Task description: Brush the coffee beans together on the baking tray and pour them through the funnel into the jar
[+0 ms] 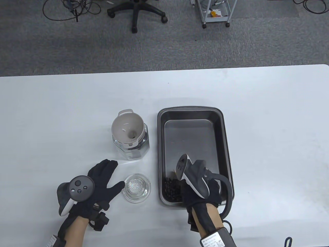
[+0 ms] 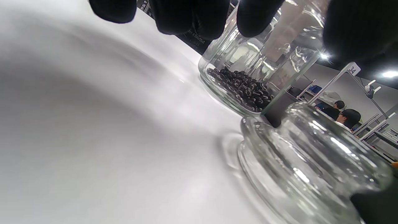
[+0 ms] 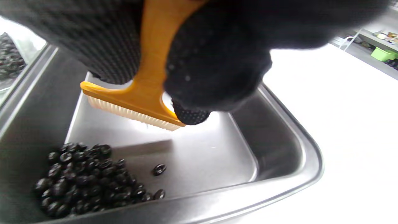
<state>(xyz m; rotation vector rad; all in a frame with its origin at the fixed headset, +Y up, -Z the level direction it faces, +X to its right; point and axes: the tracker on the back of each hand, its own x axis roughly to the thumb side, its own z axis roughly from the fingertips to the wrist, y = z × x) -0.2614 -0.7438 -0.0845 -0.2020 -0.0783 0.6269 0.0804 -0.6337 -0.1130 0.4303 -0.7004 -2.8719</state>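
The right hand [image 1: 203, 191] grips a brush [image 3: 136, 105] over the tray [image 1: 191, 110]; the beans [image 3: 90, 179] are heaped in the tray's near-left corner. The left hand [image 1: 99, 185] rests flat and open, left of the tray, near the jar [image 1: 131, 144].

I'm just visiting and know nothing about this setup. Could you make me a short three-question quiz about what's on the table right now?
1. True or false: the jar already holds some coffee beans.
2. Which hand holds the brush? A) left hand B) right hand
3. Fill in: the bean pile lies in a ____ of the baking tray.

Key
1. True; dark beans show at its bottom, under the funnel.
2. B; the left hand lies flat on the table beside the glass lid.
3. Corner, the near-left one.
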